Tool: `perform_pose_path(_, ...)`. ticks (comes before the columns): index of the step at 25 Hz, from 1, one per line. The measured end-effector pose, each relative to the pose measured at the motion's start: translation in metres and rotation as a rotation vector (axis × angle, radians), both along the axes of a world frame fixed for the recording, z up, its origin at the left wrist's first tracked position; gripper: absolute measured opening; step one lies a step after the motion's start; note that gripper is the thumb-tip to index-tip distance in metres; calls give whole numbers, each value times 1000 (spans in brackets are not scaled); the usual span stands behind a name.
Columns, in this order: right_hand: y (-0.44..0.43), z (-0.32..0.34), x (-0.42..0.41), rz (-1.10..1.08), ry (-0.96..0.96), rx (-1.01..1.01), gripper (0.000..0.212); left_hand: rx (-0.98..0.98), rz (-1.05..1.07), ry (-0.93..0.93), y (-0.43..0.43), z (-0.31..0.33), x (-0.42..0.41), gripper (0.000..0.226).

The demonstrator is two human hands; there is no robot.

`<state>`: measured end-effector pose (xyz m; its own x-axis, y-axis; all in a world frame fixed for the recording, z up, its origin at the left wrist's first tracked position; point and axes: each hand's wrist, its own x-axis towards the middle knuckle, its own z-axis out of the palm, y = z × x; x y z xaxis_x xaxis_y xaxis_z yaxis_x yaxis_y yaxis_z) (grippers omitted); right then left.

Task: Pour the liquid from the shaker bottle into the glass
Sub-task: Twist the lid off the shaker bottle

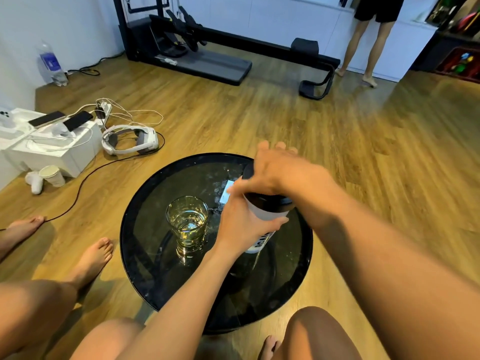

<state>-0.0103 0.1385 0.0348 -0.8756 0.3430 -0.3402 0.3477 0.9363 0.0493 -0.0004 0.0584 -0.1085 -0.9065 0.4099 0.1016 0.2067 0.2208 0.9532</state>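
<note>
A white shaker bottle (262,227) with a black lid stands upright on the round black glass table (145,245), right of the middle. My left hand (239,224) grips the bottle's white body from the left. My right hand (270,170) lies over the black lid, its fingers spread and blurred, its thumb against the lid's near side. A clear drinking glass (187,222) stands just left of the bottle, with some pale liquid in its lower part.
A white card or phone (225,193) lies on the table behind the glass. On the floor at left are white boxes (49,149), a headset (130,139), cables and a paper cup (52,175). Bare feet surround the table. A person (368,40) stands by a rowing machine (220,48).
</note>
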Motion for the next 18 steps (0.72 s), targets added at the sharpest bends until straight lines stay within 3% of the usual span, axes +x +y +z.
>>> perform_pose_path(1,-4,-8,2,-62,60,46,101,-20,-13,1,0,1,0,86)
perform_pose_path(3,-2,-11,1,22,120,23,90,-24,-10,6,-1,1,-1,88)
perform_pose_path(5,10,-1,3,127,16,-61,97,9,-4,21,-1,1,0,90)
perform_pose_path(7,13,1,5,65,19,-50,112,26,-7,18,0,1,0,86)
perform_pose_path(9,7,-6,9,28,89,-18,105,-10,-1,15,0,-1,-2,85)
perform_pose_path(11,12,1,5,139,36,-72,93,-15,-26,27,-1,0,-2,88)
perform_pose_path(14,20,8,4,169,-3,-105,102,-14,-46,34,-1,-1,-2,77)
perform_pose_path(16,13,-4,11,147,148,-75,90,4,-29,-1,-1,-1,-2,73)
perform_pose_path(18,12,-6,15,312,173,-89,70,-11,-19,6,-2,-1,-1,82)
